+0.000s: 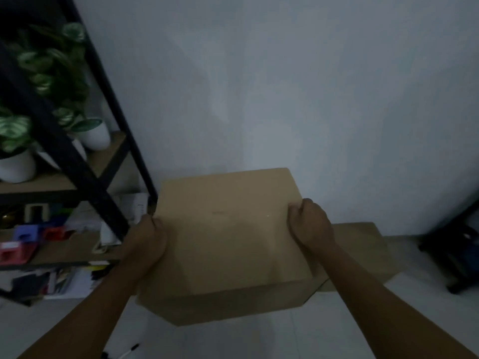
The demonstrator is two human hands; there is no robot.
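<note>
The cardboard box [228, 237] hides the fingertips of the left hand [149, 240] and right hand [311, 225] gripping its side edges. A faint mark on its top is too blurred to read. It covers part of a second box [363, 244] behind, right. The shelf rack [77, 161] runs off the left edge; the dark object [456, 255] at the right edge is unclear.

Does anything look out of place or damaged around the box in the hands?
The cardboard box, gripped at its sides by the left hand and the right hand, shows no dents or tears. But a pen-like thing lies loose on the floor at lower left, and papers sit in an untidy heap under the shelf.
</note>
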